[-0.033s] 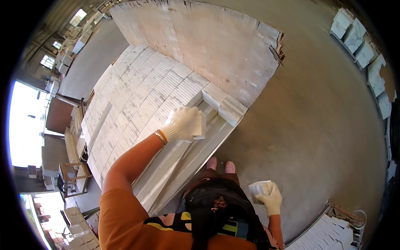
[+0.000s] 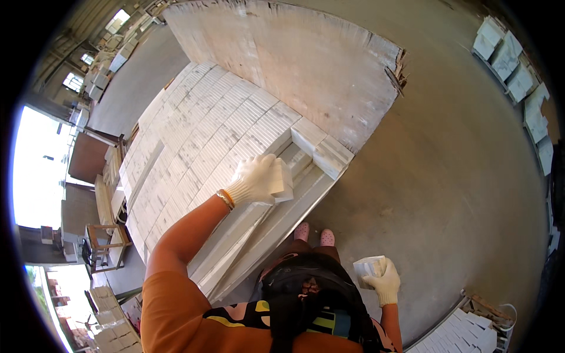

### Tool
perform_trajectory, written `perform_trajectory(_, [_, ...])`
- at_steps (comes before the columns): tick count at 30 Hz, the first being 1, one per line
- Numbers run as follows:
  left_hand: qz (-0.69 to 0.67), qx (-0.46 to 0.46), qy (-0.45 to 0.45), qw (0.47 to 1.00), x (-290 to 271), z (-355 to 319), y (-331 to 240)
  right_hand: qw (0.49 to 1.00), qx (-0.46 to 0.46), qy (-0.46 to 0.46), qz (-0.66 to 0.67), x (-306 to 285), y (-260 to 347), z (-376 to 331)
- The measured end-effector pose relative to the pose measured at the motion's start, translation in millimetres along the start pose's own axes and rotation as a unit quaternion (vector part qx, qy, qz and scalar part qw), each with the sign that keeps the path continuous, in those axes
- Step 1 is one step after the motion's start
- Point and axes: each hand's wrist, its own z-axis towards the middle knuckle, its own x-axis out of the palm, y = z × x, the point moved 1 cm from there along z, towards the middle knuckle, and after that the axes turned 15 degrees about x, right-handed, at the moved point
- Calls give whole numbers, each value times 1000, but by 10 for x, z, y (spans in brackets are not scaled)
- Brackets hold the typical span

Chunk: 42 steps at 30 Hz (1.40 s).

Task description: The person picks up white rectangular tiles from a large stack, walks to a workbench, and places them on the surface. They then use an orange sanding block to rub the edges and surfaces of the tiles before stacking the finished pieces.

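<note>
Left hand (image 2: 254, 178), white-gloved, I grip a pale rectangular stone block (image 2: 284, 181) at the ribbed white stack's (image 2: 206, 123) near edge; right hand (image 2: 386, 283) grasps a second block (image 2: 365, 267), both grips unchanged.

- I'm in a stone workshop or warehouse
- Wide, smooth floor (image 2: 438, 170) around me
- Stacked pale tiles (image 2: 203, 126) before me, marbled slabs (image 2: 505, 57) to my right
- High windows (image 2: 73, 82) to my left
</note>
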Motion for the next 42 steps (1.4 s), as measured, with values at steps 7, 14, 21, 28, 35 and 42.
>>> perform_trajectory(7, [-678,-170,-307,646,1268,-2173,-285,988,-93,67,-99,60,264,361])
perform_trajectory(14, [-721,-274,-524,361,2856,-3891,-1812,927,-258,183,-200,448,638,394])
perform_trajectory(21, [-643,-353,-666,139,3992,-5165,-3645,824,-413,289,-258,1486,1020,-690])
perform_trajectory(28, [-502,-366,-781,-69,4868,-6027,-5127,698,-476,453,-286,2786,531,-2336])
perform_trajectory(35, [-319,-299,-856,-277,5670,-6357,-6120,547,-526,507,-410,3802,-162,-4331])
perform_trajectory(42, [-173,-267,-880,-352,6064,-6842,-6425,416,-627,491,-439,5207,-762,-5500])
